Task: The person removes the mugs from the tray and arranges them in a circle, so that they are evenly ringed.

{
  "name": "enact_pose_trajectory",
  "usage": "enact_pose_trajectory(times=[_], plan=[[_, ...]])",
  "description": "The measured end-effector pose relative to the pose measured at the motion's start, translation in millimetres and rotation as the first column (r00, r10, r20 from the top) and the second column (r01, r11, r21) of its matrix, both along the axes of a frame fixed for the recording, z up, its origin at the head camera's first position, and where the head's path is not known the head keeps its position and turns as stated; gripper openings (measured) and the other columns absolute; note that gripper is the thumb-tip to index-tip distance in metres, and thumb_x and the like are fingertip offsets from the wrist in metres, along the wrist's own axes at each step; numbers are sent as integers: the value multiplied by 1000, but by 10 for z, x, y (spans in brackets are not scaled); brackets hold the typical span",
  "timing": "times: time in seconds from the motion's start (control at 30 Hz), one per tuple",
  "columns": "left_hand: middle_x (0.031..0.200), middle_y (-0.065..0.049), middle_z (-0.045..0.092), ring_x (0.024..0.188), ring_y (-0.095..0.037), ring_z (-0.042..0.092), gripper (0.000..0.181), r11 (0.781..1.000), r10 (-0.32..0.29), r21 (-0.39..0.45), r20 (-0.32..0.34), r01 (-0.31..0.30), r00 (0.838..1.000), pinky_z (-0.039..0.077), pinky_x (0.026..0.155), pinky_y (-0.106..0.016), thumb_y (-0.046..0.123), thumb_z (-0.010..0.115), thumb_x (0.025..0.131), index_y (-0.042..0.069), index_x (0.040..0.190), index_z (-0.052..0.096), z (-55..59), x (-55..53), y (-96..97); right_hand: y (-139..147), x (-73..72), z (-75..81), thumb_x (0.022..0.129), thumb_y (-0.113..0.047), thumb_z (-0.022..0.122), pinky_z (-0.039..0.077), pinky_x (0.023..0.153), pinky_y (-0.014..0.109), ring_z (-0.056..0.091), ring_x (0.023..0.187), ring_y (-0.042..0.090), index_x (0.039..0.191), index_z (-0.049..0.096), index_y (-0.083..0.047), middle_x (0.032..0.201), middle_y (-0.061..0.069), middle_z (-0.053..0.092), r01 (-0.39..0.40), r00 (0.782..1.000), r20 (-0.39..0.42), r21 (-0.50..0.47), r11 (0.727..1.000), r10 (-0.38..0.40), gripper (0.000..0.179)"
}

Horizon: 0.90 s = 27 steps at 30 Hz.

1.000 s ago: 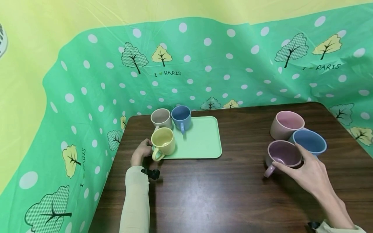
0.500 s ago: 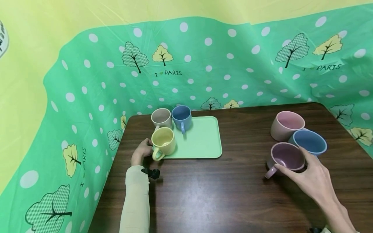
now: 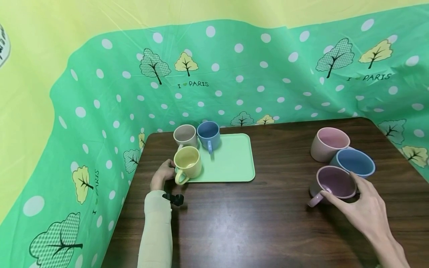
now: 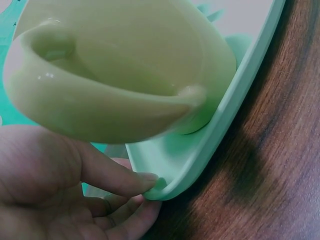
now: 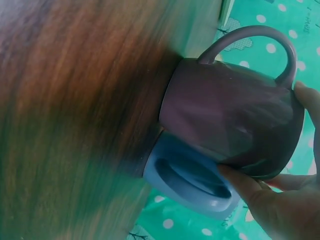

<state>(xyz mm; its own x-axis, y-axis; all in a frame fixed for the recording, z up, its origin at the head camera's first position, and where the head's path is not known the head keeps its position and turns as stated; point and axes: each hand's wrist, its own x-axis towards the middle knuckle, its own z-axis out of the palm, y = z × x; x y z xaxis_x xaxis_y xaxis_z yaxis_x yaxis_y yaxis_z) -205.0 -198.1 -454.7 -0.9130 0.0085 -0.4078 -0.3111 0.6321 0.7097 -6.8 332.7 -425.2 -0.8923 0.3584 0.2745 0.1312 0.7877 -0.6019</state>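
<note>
Left hand: pinches (image 3: 163, 175) the near-left corner of the green tray (image 3: 231, 158); in the left wrist view the thumb lies inside the rim, other fingers outside and below.
Right hand: grips (image 3: 365, 212) the purple mug (image 3: 335, 182), thumb at the rim by the handle, other fingers round the right side.
Purple mug: right part of the table (image 3: 218, 223), opening up, handle toward near left; contact of its base with the table cannot be told.
Right-hand group: large blue mug (image 3: 355, 162) to the far right of the purple one; pink mug (image 3: 330, 145) farther off, left of the blue. Both upright; whether purple and blue touch is unclear.
Tray: left part of the table, long side running left to right; its right half is bare.
Tray mugs: yellow mug (image 3: 187, 163) at near left, handle toward near left; grey mug (image 3: 185, 136) at far left; small blue mug (image 3: 208, 136) just right of the grey, handle toward the near side.
Left forearm: pale sleeve (image 3: 155, 230).
Backdrop: green and yellow printed cloth (image 3: 254, 74) along the far and left sides.
</note>
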Motion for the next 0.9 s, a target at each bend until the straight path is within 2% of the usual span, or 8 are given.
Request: enact_pose_trajectory(times=[0.4,0.5,0.73,0.9], plan=[[94,-11,47,91,-26,47,22,1000,16,11,-5,-16,1000,38,74,-30,-7,42,81,1,101,43,6,10,11,44,36,6,66,-35,85,26,93,67,37,126,51,147,33,-7,140,32,39,32,999,-2,-28,999,-32,101],[93,-10,46,89,-25,47,22,1000,16,14,-1,-16,1000,38,73,-29,-7,42,80,2,101,43,-1,14,4,48,43,26,66,-36,85,28,91,66,40,122,52,147,34,-7,138,32,41,33,999,10,-16,999,-33,101],[93,-11,47,89,-25,48,24,1000,9,3,-11,-9,1000,39,73,-28,-7,42,79,1,102,43,7,17,-10,35,64,87,65,-42,85,33,76,58,51,100,44,141,42,-6,121,28,55,56,997,48,30,998,-58,95],[95,-13,48,91,-26,48,24,1000,-6,-12,-16,6,1000,38,73,-28,-5,43,80,1,103,44,16,8,-6,30,81,109,65,-42,85,32,78,59,50,104,45,141,41,-4,123,28,53,58,996,59,29,998,-60,95]])
